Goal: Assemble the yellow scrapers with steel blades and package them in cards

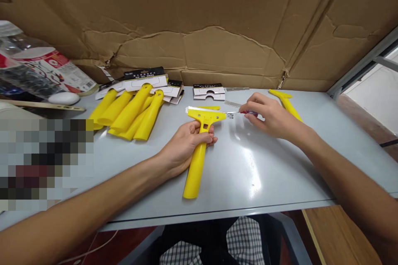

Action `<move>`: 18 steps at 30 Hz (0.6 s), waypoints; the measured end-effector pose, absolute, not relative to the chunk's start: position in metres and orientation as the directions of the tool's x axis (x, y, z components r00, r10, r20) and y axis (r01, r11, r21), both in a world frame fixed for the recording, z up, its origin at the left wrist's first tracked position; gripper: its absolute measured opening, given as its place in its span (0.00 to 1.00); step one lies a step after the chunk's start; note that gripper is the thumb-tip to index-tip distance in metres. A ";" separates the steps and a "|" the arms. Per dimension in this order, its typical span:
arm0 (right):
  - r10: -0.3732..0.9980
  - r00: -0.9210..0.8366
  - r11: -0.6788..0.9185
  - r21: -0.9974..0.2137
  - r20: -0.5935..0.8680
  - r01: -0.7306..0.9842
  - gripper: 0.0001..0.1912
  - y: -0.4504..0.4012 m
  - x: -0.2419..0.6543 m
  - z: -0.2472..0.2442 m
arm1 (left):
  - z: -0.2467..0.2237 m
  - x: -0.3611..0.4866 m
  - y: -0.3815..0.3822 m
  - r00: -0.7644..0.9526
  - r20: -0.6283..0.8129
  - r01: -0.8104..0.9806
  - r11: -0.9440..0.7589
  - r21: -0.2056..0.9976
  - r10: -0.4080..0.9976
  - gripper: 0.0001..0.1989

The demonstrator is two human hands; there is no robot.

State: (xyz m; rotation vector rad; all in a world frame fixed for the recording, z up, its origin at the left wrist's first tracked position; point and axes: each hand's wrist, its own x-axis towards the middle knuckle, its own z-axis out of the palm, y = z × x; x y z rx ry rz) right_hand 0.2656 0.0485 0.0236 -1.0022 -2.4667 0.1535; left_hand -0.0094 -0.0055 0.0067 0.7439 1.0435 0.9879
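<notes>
My left hand (183,145) is wrapped round the neck of a yellow scraper (195,169), its head pointing away from me and its handle toward the table's front edge. A thin metallic strip shows along the top of the head. In my right hand (270,116) is a small screwdriver with a dark red handle (251,113), gripped between thumb and fingers. Its shaft points left, over a little cluster of small metal screws (230,115) beside the scraper head. Another yellow edge shows just behind that head; what it belongs to is partly hidden.
Several yellow scrapers (130,109) with black-and-white cards lie piled at left. Folded cards (209,92) and thin metal blades (233,104) lie toward the back. Another yellow scraper (289,105) rests behind my right hand. A plastic bottle (46,64) leans at left; cardboard (199,16) walls the back.
</notes>
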 end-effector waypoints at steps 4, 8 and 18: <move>0.685 -0.626 0.724 -0.248 0.372 0.644 0.13 0.042 0.259 0.022 | 0.007 -0.009 -0.008 0.162 -0.340 -0.272 0.374 0.887 0.926 0.15; 0.674 -0.618 0.726 -0.213 0.405 0.653 0.14 0.038 0.256 0.022 | 0.008 -0.008 -0.009 0.156 -0.329 -0.247 0.359 0.900 0.931 0.13; 0.658 -0.600 0.731 -0.195 0.455 0.654 0.15 0.036 0.252 0.023 | 0.011 -0.007 -0.010 0.142 -0.353 -0.228 0.377 0.898 0.925 0.16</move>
